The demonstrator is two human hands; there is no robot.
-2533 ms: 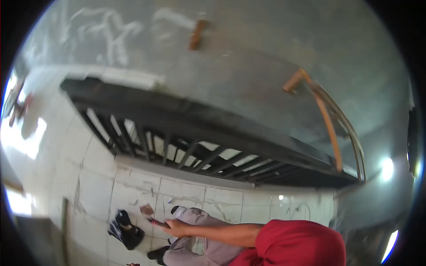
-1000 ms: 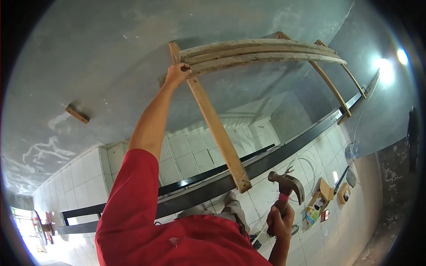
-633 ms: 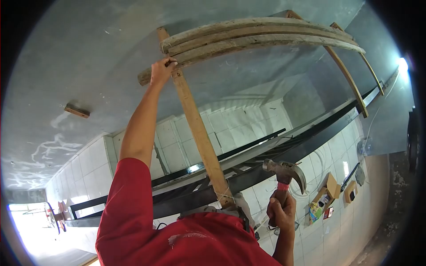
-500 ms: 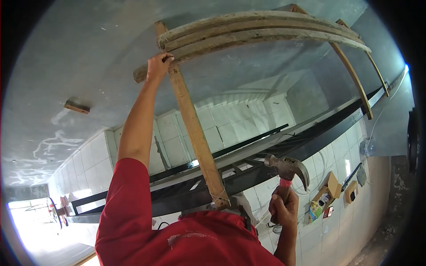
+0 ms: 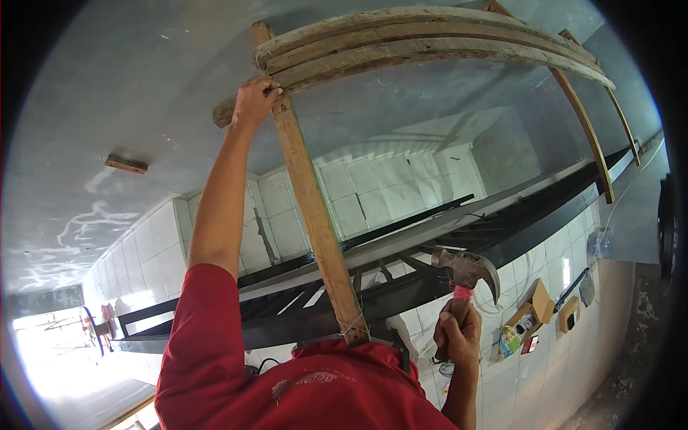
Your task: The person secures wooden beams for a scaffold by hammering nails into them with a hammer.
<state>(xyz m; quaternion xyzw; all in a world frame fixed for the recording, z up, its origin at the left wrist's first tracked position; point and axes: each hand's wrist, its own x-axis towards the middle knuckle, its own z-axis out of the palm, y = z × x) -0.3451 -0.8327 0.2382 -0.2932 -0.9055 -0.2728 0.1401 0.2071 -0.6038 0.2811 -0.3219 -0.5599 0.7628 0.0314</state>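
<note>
My left hand (image 5: 256, 100) is raised, its fingers closed at the joint of an upright wooden post (image 5: 308, 201) and the lowest of several long wooden beams (image 5: 430, 49). Whatever its fingertips pinch is too small to name. A wire tie wraps the post's top near the beam ends. Low on the right, my right hand (image 5: 459, 333) grips the handle of a claw hammer (image 5: 467, 271), which has pink tape below its metal head. The hammer is held upright, apart from the wood.
Black metal framing (image 5: 408, 292) crosses behind the post. Two more wooden posts (image 5: 586, 129) hold the beams' far end. A wood block (image 5: 127, 163) is on the grey wall. An open cardboard box (image 5: 534, 312) lies on the tiled floor at lower right.
The view has shifted slightly, so the beams sit a little higher and the far posts farther right. Both hands keep nearly the same pose, and the hammer stays in my right hand.
</note>
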